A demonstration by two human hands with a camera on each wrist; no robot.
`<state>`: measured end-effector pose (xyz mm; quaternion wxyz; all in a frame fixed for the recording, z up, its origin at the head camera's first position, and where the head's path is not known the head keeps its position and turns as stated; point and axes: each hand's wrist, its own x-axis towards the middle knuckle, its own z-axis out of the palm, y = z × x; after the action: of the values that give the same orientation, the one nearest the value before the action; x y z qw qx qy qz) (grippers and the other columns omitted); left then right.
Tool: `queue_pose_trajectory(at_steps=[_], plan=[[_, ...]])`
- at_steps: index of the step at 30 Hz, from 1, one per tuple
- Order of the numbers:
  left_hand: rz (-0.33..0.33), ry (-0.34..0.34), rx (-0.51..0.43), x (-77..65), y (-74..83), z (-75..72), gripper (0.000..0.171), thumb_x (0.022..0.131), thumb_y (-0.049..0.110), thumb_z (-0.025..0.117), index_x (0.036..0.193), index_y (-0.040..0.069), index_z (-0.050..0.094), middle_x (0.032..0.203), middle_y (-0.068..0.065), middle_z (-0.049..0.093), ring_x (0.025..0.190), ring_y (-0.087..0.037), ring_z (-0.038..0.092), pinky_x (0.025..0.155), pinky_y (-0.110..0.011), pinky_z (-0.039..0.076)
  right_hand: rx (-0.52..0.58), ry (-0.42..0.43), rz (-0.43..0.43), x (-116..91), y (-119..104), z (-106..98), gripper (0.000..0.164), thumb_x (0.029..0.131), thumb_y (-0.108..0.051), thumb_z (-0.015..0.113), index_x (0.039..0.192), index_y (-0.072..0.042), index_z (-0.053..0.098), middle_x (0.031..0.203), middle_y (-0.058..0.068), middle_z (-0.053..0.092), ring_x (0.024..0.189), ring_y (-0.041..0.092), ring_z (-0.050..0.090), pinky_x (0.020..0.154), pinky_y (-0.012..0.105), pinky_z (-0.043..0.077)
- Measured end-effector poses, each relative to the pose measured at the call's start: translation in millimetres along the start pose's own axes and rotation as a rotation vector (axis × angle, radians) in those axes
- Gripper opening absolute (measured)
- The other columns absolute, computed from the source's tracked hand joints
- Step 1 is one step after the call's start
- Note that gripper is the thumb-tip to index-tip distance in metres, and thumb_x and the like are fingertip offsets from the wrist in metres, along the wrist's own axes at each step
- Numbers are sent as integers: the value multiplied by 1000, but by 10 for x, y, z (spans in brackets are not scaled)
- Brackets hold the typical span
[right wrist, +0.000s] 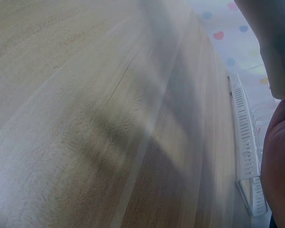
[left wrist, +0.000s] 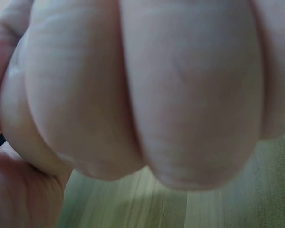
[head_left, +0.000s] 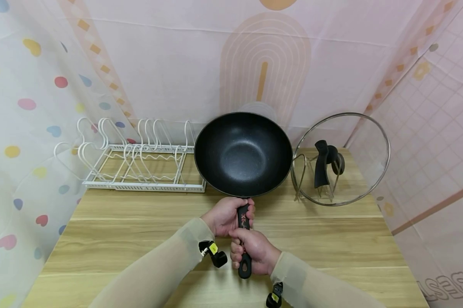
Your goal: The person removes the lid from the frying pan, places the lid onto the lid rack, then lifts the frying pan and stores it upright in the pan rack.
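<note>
Between white rack and glass lid, black pan showing its inside, handle pointing toward person. Left hand gripping handle near pan, fingers curling closed round it; right hand gripping farther down, just below left, fingers likewise wrapping handle. Whether pan base is touching tabletop, cannot tell. Rack standing on tabletop, left of pan; lid standing on edge in wire stand, right of pan, black knob showing. Behind, printed cloth hanging.
</note>
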<state>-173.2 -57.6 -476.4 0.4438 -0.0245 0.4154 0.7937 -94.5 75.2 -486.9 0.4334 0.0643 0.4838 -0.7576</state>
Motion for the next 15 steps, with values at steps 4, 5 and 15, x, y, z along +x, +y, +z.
queue_pose_trajectory(at_steps=[4,5,15], plan=[[9,3,10,-17,11,13,22,112,20,29,103,14,48,76,7,54,66,-9,54,69,-26,50,-5,-8,1,0,-7,3,42,103,-27,48,62,-21,39,53,-13,39,51,5,44,57,21,44],[10,5,11,-22,15,18,22,112,20,29,103,14,48,76,7,54,66,-9,54,69,-25,50,-4,-9,1,2,-8,3,43,103,-27,48,62,-21,39,53,-13,39,51,5,44,57,21,44],[44,15,39,-45,58,36,23,111,20,28,101,15,49,75,7,53,65,-10,53,68,-26,49,-20,-21,-17,2,-48,28,42,104,-27,47,63,-22,39,53,-13,40,51,5,44,56,22,44]])
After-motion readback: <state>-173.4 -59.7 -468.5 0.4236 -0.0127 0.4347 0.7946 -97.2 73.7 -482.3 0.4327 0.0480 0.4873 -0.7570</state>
